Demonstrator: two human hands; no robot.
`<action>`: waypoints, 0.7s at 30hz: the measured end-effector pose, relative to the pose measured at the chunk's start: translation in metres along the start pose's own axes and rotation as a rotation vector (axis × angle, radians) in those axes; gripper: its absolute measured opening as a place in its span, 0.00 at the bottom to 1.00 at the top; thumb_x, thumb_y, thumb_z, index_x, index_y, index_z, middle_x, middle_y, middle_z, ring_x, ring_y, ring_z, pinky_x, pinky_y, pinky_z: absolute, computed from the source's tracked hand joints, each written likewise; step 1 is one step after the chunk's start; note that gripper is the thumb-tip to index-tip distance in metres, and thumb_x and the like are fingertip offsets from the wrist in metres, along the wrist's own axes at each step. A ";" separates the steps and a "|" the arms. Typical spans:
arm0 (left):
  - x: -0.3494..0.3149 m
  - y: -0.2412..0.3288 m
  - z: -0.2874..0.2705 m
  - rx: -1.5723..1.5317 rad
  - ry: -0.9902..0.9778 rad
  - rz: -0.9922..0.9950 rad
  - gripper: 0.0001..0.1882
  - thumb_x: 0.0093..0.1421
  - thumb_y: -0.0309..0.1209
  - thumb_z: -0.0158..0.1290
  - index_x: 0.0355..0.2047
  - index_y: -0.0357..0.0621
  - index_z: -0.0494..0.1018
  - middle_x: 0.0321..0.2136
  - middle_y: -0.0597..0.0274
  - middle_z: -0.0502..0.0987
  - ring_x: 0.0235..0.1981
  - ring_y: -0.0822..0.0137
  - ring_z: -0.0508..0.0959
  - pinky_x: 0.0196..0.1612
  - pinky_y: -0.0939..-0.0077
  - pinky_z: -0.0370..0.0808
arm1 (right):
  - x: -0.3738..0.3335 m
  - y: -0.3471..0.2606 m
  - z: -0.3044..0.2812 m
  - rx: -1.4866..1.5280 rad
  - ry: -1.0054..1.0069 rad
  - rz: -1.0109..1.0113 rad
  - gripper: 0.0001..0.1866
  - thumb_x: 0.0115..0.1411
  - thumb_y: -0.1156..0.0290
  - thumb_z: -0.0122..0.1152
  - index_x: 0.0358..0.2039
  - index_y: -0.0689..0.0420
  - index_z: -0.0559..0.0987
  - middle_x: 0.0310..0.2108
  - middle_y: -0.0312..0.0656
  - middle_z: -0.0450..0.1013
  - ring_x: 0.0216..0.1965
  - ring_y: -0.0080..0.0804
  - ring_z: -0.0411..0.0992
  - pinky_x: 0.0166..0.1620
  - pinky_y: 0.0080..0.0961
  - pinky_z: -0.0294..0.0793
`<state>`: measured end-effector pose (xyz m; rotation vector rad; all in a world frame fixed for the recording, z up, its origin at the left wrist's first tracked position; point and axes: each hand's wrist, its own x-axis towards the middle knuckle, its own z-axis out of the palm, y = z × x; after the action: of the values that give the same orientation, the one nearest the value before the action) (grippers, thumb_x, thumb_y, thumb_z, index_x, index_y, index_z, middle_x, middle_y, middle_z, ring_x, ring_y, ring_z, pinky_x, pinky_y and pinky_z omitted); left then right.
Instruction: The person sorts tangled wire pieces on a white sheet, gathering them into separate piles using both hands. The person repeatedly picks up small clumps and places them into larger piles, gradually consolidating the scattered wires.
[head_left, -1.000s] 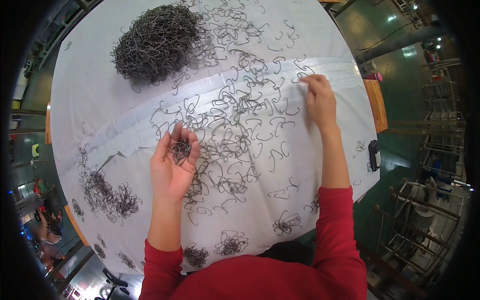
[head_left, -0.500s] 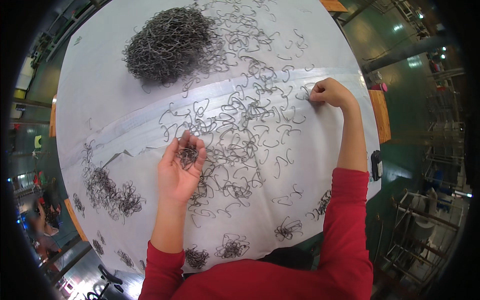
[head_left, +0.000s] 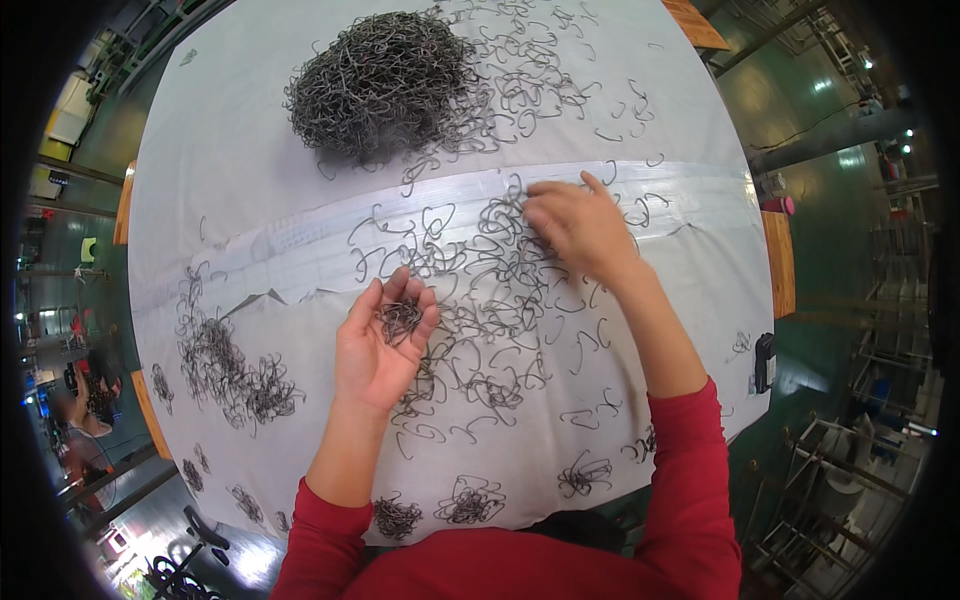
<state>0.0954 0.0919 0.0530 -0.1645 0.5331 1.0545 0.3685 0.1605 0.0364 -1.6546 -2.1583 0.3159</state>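
My left hand (head_left: 372,360) is turned palm up, its fingers curled around a small bunch of dark wire hooks (head_left: 401,320). Over the loose wire hooks (head_left: 518,255) in the middle of the table hovers my right hand (head_left: 588,228), palm down and slightly blurred. Its fingers are apart, with the fingertips at the edge of the scattered hooks, and I see nothing held in them. More S- and C-shaped hooks (head_left: 490,390) lie spread just right of my left hand.
A big heap of hooks (head_left: 380,85) sits at the far side of the white-covered table (head_left: 240,130). Clear tape (head_left: 290,235) crosses the cover, torn near the left. Smaller clusters lie at left (head_left: 235,375) and along the near edge (head_left: 470,500). A black object (head_left: 764,362) rests at the right edge.
My right hand has moved left from the right side of the table to the scattered hooks, and its pinched fingers have spread. My left hand still holds its bunch. The view has shifted slightly.
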 end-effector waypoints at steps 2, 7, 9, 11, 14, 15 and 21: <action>0.000 0.001 -0.002 0.008 0.004 -0.004 0.16 0.65 0.35 0.39 0.43 0.34 0.69 0.37 0.53 0.74 0.42 0.57 0.75 0.47 0.65 0.76 | 0.020 0.007 -0.007 0.238 0.139 0.127 0.09 0.54 0.62 0.58 0.29 0.52 0.81 0.26 0.41 0.75 0.30 0.42 0.73 0.35 0.35 0.71; 0.000 0.001 0.005 -0.006 -0.010 -0.027 0.17 0.66 0.35 0.39 0.43 0.33 0.69 0.37 0.53 0.74 0.42 0.57 0.75 0.46 0.65 0.76 | 0.098 0.082 -0.012 0.068 0.177 0.309 0.09 0.53 0.65 0.59 0.31 0.55 0.80 0.28 0.41 0.77 0.30 0.35 0.74 0.36 0.29 0.71; -0.001 0.003 0.006 0.011 0.017 -0.008 0.15 0.65 0.34 0.40 0.41 0.35 0.70 0.37 0.54 0.74 0.41 0.58 0.75 0.45 0.66 0.77 | 0.122 0.087 -0.011 0.030 0.097 0.415 0.08 0.53 0.63 0.58 0.30 0.51 0.81 0.31 0.40 0.77 0.34 0.38 0.75 0.39 0.32 0.72; -0.002 0.007 0.005 0.017 0.034 0.007 0.14 0.65 0.33 0.40 0.40 0.36 0.71 0.37 0.54 0.73 0.41 0.59 0.75 0.45 0.66 0.77 | 0.138 0.086 -0.007 -0.066 -0.006 0.430 0.08 0.53 0.63 0.58 0.29 0.52 0.81 0.31 0.40 0.77 0.35 0.39 0.75 0.39 0.33 0.72; -0.003 0.009 0.000 0.012 0.040 0.025 0.14 0.65 0.33 0.40 0.41 0.36 0.70 0.37 0.54 0.73 0.41 0.59 0.75 0.45 0.66 0.77 | 0.149 0.080 -0.004 -0.199 -0.128 0.403 0.09 0.53 0.62 0.59 0.31 0.52 0.80 0.31 0.41 0.77 0.36 0.40 0.75 0.39 0.34 0.72; -0.002 0.009 0.001 0.016 0.033 0.024 0.14 0.65 0.33 0.40 0.41 0.36 0.70 0.37 0.54 0.73 0.42 0.59 0.75 0.45 0.66 0.77 | 0.150 0.081 -0.007 -0.246 -0.158 0.391 0.10 0.53 0.62 0.59 0.32 0.52 0.80 0.31 0.41 0.77 0.37 0.40 0.74 0.39 0.34 0.72; 0.005 0.001 0.009 0.056 0.069 0.012 0.15 0.65 0.33 0.39 0.42 0.34 0.69 0.37 0.53 0.73 0.42 0.58 0.74 0.47 0.67 0.76 | 0.113 0.054 -0.011 -0.281 0.127 0.143 0.10 0.55 0.67 0.57 0.37 0.56 0.75 0.30 0.43 0.76 0.38 0.41 0.74 0.38 0.37 0.71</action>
<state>0.1001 0.1000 0.0584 -0.1484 0.6258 1.0471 0.3959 0.2829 0.0438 -1.9295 -2.0680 -0.0567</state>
